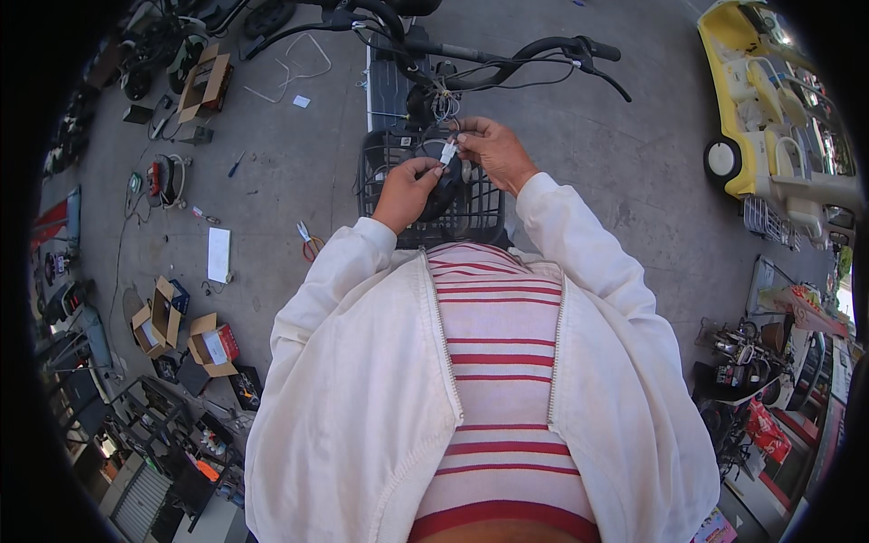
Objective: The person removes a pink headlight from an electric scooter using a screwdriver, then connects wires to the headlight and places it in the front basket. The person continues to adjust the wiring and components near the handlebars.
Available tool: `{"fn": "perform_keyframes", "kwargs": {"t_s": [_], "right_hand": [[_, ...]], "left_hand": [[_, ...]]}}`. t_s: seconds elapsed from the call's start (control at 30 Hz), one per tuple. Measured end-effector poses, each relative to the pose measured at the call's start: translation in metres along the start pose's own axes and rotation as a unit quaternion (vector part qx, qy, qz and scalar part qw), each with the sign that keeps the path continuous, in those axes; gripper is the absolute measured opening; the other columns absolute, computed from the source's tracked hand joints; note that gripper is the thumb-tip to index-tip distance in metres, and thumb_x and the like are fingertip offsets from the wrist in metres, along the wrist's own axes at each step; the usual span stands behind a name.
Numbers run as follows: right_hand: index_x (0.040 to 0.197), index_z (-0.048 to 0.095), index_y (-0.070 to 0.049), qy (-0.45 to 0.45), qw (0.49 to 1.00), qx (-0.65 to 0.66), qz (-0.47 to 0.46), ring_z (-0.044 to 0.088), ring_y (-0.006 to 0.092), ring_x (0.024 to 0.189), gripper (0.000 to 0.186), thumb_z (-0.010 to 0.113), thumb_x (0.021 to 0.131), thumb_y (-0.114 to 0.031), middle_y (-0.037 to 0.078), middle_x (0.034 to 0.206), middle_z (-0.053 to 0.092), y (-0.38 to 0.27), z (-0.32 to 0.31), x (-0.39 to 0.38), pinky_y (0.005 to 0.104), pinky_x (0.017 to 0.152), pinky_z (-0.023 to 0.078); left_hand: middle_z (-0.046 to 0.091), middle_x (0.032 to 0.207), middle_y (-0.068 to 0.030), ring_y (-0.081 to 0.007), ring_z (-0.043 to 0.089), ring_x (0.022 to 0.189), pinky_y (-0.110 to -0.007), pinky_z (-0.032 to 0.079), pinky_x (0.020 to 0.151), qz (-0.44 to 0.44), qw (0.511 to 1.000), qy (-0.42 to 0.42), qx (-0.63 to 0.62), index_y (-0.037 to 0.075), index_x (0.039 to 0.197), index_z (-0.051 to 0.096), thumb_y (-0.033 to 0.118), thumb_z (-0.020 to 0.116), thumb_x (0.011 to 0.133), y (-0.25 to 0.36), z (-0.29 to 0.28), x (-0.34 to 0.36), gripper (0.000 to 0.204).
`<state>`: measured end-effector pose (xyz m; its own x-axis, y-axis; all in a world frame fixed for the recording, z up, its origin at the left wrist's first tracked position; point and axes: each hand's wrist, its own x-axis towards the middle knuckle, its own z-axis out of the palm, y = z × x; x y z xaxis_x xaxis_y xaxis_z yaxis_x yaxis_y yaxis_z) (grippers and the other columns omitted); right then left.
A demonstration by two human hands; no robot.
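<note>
Both my hands meet over the black front basket (367,172) of a bike. Between them sits a small white plug connector (448,152) with wires. My left hand (405,192) pinches its lower end between thumb and fingers. At the upper end, my right hand (496,152) has its fingers closed around the connector's wires. A bundle of loose wires (444,104) hangs just above, below the handlebar (462,52). Inside the basket lies a dark rounded part (441,195), partly covered by my left hand.
Orange-handled pliers (310,242), a screwdriver (236,164) and a white sheet (219,254) lie on the floor at left. Open cardboard boxes (206,83) stand farther left. A yellow vehicle (729,109) is parked at right. Brake levers (611,81) jut from the handlebar.
</note>
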<state>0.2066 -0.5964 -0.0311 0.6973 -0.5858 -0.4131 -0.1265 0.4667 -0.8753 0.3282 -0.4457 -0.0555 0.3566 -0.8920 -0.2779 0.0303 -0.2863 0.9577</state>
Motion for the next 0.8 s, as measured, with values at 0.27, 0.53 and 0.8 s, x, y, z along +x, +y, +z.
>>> {"fn": "perform_keyframes", "kwargs": {"t_s": [0.27, 0.53, 0.8], "right_hand": [[0.107, 0.062, -0.001, -0.004, 1.000, 0.006, 0.003, 0.060, 0.0122, 0.083, 0.018, 0.055, 0.091, -0.003, 0.006, 0.097, 0.064, 0.0020, -0.0017, 0.0010, 0.0233, 0.072, 0.048], [0.107, 0.062, -0.001, -0.002, 1.000, 0.002, -0.003, 0.060, 0.0124, 0.082, 0.018, 0.055, 0.090, -0.003, 0.007, 0.097, 0.064, 0.0035, -0.0025, 0.0014, 0.0233, 0.071, 0.048], [0.108, 0.062, 0.000, 0.004, 1.000, 0.003, -0.004, 0.060, 0.0127, 0.083, 0.018, 0.055, 0.090, -0.003, 0.008, 0.097, 0.064, 0.0032, -0.0014, 0.0010, 0.0234, 0.071, 0.048]], "left_hand": [[0.066, 0.088, -0.0038, -0.0082, 0.058, 0.075, -0.023, 0.047, 0.069, -0.007, 1.000, 0.008, -0.012, -0.002, 0.103, 0.066, 0.015, 0.058, 0.093, 0.0002, 0.0010, 0.0002, 0.021], [0.067, 0.089, -0.0042, -0.0084, 0.058, 0.078, -0.023, 0.047, 0.071, 0.008, 1.000, 0.005, 0.001, -0.002, 0.103, 0.066, 0.015, 0.058, 0.093, -0.0013, 0.0003, 0.0010, 0.021], [0.067, 0.091, -0.0046, -0.0087, 0.058, 0.080, -0.023, 0.046, 0.074, 0.000, 1.000, 0.002, 0.005, -0.002, 0.104, 0.065, 0.014, 0.057, 0.093, 0.0006, -0.0003, -0.0005, 0.021]]}}
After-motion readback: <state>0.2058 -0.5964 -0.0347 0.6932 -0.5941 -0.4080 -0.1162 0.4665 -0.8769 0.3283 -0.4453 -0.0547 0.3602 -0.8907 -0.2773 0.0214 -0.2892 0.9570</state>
